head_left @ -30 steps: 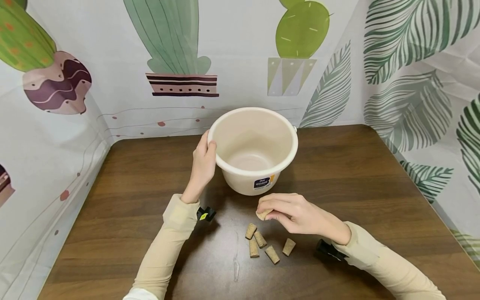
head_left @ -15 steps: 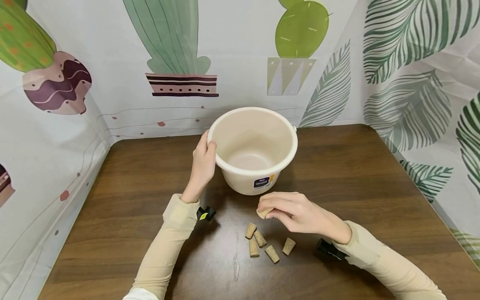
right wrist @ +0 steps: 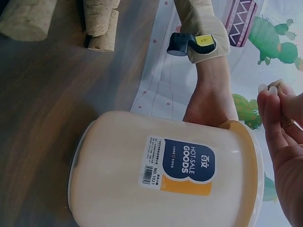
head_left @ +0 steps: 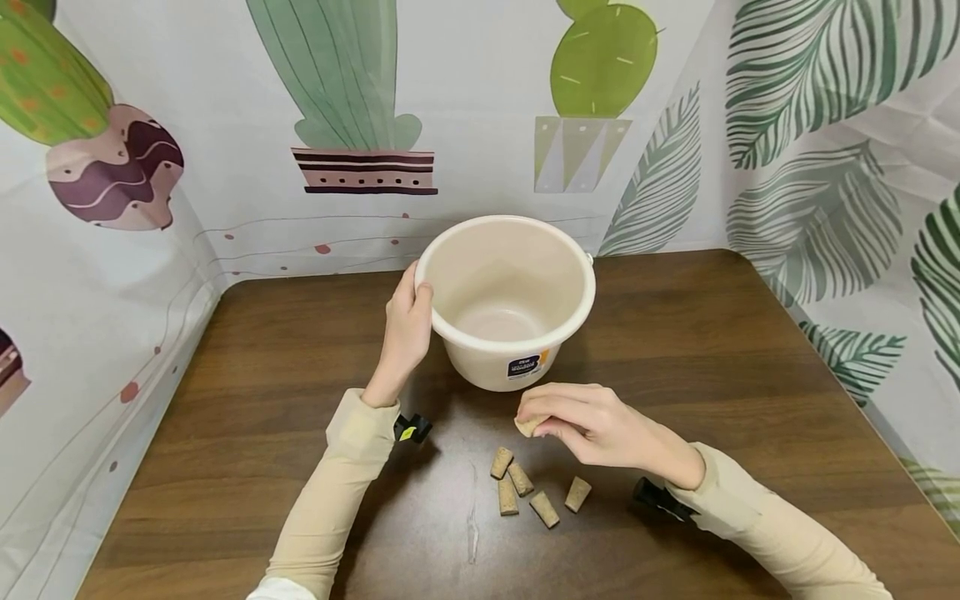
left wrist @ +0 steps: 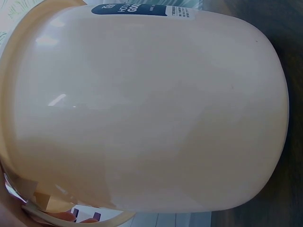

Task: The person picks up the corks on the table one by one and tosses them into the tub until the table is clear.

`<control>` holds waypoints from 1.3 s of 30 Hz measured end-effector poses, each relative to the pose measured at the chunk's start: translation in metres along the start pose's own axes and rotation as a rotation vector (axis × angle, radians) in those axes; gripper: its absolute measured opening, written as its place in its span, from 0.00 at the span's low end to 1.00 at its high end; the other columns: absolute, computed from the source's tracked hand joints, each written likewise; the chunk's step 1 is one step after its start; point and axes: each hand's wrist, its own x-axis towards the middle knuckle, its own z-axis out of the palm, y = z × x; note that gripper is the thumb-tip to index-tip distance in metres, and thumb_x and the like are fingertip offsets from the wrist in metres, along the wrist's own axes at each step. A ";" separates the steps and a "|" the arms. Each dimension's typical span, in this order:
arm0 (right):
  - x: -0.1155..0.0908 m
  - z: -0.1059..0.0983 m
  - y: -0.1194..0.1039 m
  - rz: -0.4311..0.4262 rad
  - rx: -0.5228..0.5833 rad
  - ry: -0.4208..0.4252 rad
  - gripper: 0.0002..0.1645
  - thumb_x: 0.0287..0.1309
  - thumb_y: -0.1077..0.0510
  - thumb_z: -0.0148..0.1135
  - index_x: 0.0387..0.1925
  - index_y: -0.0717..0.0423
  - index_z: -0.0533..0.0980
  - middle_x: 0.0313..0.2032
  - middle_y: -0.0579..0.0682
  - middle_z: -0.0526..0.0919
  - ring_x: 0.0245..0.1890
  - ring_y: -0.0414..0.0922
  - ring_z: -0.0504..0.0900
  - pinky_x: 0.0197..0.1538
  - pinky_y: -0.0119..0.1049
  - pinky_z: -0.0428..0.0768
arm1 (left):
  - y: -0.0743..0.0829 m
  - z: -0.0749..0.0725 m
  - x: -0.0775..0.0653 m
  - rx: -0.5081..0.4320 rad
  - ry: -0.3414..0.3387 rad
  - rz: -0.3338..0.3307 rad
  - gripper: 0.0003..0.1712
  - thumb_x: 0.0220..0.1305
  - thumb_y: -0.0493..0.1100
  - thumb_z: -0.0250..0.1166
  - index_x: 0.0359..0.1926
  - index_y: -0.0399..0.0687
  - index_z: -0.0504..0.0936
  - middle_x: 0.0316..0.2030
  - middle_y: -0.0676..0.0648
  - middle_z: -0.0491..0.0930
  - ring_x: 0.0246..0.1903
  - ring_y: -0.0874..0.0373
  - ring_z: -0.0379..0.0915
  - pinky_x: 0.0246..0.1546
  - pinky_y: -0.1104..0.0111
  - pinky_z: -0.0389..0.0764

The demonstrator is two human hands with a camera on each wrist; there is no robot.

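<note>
A cream plastic bucket (head_left: 472, 357) stands upright on the table, with a blue, white and orange label (right wrist: 187, 165) on its front. At its left side my left hand (head_left: 407, 329) grips the rim, thumb near the outside edge. My right hand (head_left: 592, 425) pinches a cork (head_left: 529, 426) between thumb and fingers, just in front of the bucket and above the table. Below that hand lie several loose tapered corks (head_left: 507, 496). The left wrist view is mostly filled by the bucket's wall (left wrist: 151, 113). Fingers cover part of the held cork.
The brown wooden table (head_left: 285, 367) reaches back to a white cloth backdrop (head_left: 480, 100) printed with cacti and leaves. A metal handle joint (head_left: 590, 258) sits at the bucket's right rim. Dark wrist cameras (head_left: 414, 428) hang under both cuffs.
</note>
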 end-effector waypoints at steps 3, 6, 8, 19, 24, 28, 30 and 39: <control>0.001 -0.001 -0.001 -0.002 0.003 0.007 0.09 0.67 0.63 0.52 0.41 0.61 0.78 0.39 0.49 0.82 0.38 0.39 0.80 0.43 0.26 0.79 | 0.000 0.000 0.000 0.000 0.001 0.000 0.29 0.68 0.45 0.42 0.69 0.52 0.66 0.63 0.45 0.72 0.57 0.51 0.71 0.61 0.55 0.70; 0.003 -0.001 -0.002 -0.008 0.003 0.016 0.09 0.67 0.63 0.52 0.41 0.61 0.78 0.39 0.49 0.82 0.38 0.39 0.80 0.43 0.26 0.79 | 0.001 0.000 -0.001 0.003 0.005 -0.003 0.29 0.68 0.45 0.42 0.69 0.51 0.66 0.63 0.45 0.72 0.58 0.51 0.71 0.61 0.55 0.69; 0.003 -0.002 -0.002 -0.014 0.002 0.026 0.08 0.67 0.63 0.53 0.40 0.62 0.78 0.38 0.50 0.82 0.38 0.39 0.80 0.44 0.26 0.79 | 0.001 0.000 -0.001 0.003 0.006 -0.004 0.29 0.68 0.45 0.42 0.69 0.51 0.66 0.63 0.45 0.72 0.58 0.51 0.71 0.62 0.55 0.69; 0.003 -0.002 -0.002 -0.039 -0.021 0.073 0.09 0.66 0.64 0.54 0.40 0.65 0.79 0.38 0.53 0.83 0.38 0.42 0.82 0.45 0.27 0.80 | 0.003 0.000 -0.003 -0.001 -0.002 -0.014 0.29 0.68 0.45 0.42 0.69 0.50 0.65 0.64 0.44 0.71 0.58 0.51 0.71 0.61 0.55 0.70; 0.004 -0.003 -0.001 -0.054 -0.026 0.103 0.09 0.65 0.64 0.55 0.39 0.66 0.79 0.38 0.55 0.83 0.37 0.42 0.82 0.43 0.27 0.80 | 0.002 -0.001 -0.003 -0.003 -0.001 0.000 0.28 0.68 0.45 0.42 0.68 0.53 0.67 0.62 0.45 0.73 0.56 0.51 0.72 0.59 0.55 0.71; 0.005 -0.003 0.000 -0.062 -0.022 0.121 0.09 0.65 0.64 0.55 0.38 0.67 0.79 0.37 0.55 0.83 0.37 0.43 0.82 0.43 0.28 0.80 | 0.002 -0.001 -0.002 0.013 0.006 0.015 0.28 0.67 0.45 0.42 0.68 0.54 0.68 0.61 0.45 0.74 0.55 0.51 0.72 0.59 0.55 0.71; 0.005 -0.003 0.000 -0.065 -0.019 0.127 0.09 0.65 0.64 0.55 0.38 0.67 0.79 0.37 0.55 0.83 0.37 0.43 0.82 0.43 0.28 0.80 | 0.002 -0.002 -0.001 0.018 0.007 0.018 0.28 0.67 0.45 0.42 0.68 0.55 0.68 0.61 0.45 0.74 0.56 0.51 0.71 0.60 0.54 0.71; 0.006 -0.003 0.000 -0.064 -0.035 0.145 0.09 0.65 0.64 0.56 0.38 0.67 0.79 0.36 0.56 0.84 0.37 0.44 0.83 0.47 0.29 0.80 | 0.000 -0.001 0.000 0.031 0.014 0.014 0.28 0.68 0.45 0.43 0.68 0.56 0.67 0.63 0.46 0.72 0.58 0.52 0.71 0.61 0.54 0.70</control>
